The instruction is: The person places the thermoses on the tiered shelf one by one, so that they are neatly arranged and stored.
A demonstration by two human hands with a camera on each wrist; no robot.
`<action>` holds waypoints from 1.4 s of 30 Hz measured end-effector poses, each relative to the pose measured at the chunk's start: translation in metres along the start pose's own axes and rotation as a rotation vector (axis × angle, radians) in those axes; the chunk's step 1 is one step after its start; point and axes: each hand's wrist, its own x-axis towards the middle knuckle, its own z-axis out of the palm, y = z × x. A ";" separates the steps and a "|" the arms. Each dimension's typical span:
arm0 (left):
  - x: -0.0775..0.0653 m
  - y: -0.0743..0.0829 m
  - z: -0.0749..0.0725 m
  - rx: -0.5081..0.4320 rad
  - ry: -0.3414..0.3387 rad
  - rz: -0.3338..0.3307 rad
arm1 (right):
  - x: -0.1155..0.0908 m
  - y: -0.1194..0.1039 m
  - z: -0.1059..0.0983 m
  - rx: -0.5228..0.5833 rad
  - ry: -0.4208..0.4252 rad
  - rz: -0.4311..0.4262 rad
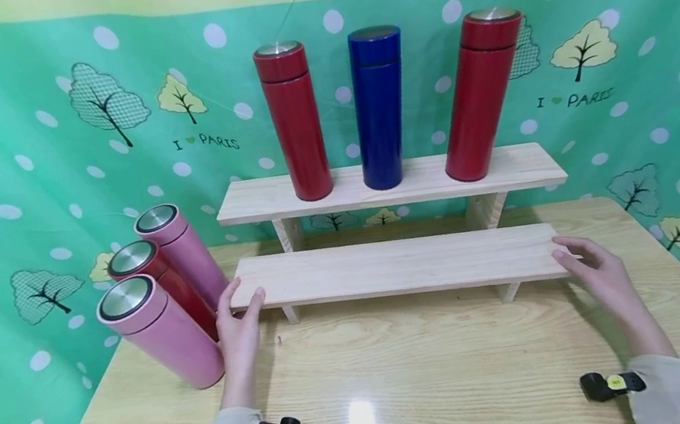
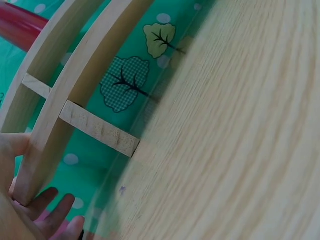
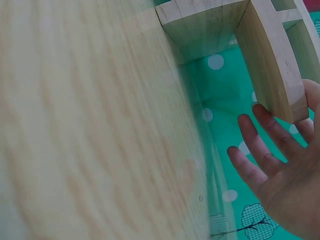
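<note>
A two-tier wooden shelf (image 1: 395, 262) stands on the table, its lower board nearest me. My left hand (image 1: 240, 331) holds that board's left end, thumb above and fingers beneath in the left wrist view. At the opposite end, my right hand (image 1: 603, 274) pinches the board between thumb and index finger; its other fingers are spread below in the right wrist view. On the upper board stand a red thermos (image 1: 296, 126), a blue thermos (image 1: 382, 112) and another red thermos (image 1: 482, 100). No bottle stands on the lower board.
Left of the shelf, close to my left hand, stand a front pink thermos (image 1: 167, 343), a red thermos (image 1: 181, 289) and a rear pink thermos (image 1: 194, 257). A green dotted cloth (image 1: 127, 171) hangs behind and beside the wooden table (image 1: 420, 377).
</note>
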 end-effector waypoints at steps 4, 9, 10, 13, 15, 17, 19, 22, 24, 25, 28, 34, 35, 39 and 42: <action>-0.002 0.000 -0.001 0.038 -0.002 -0.001 | 0.000 0.000 0.001 0.029 -0.013 0.012; -0.004 0.002 0.001 0.024 0.015 0.005 | 0.001 -0.004 0.002 0.052 -0.007 0.035; -0.005 0.003 0.002 0.021 0.019 0.007 | 0.001 -0.005 0.002 0.055 -0.004 0.038; -0.007 0.003 0.003 0.020 0.018 0.009 | 0.001 -0.006 0.003 0.059 0.001 0.045; -0.010 0.002 0.002 0.026 0.007 0.005 | 0.000 -0.005 0.004 0.062 -0.001 0.044; -0.013 0.003 0.001 0.034 -0.006 -0.003 | 0.000 -0.005 0.004 0.065 -0.003 0.045; -0.017 0.004 0.000 0.043 -0.021 -0.004 | 0.000 -0.005 0.004 0.066 -0.004 0.043; -0.025 0.007 -0.005 0.048 -0.048 0.004 | 0.000 -0.005 0.003 0.065 -0.005 0.040; -0.031 0.009 -0.009 0.053 -0.074 0.017 | 0.001 -0.005 0.003 0.065 -0.004 0.040; -0.034 0.011 -0.011 0.057 -0.089 0.023 | 0.001 -0.006 0.002 0.065 -0.004 0.041; -0.043 0.014 -0.019 0.063 -0.128 0.049 | 0.002 -0.007 0.003 0.059 -0.004 0.048; -0.063 0.014 -0.037 0.065 -0.132 0.135 | 0.004 -0.008 0.005 0.066 0.000 0.035; -0.067 0.015 -0.040 0.073 -0.129 0.146 | 0.005 -0.008 0.005 0.068 0.002 0.031; -0.085 0.021 -0.051 0.077 -0.085 0.212 | 0.004 -0.008 0.004 0.052 0.001 0.039; -0.097 0.027 -0.060 0.070 -0.018 0.230 | 0.003 -0.007 0.003 0.043 -0.002 0.049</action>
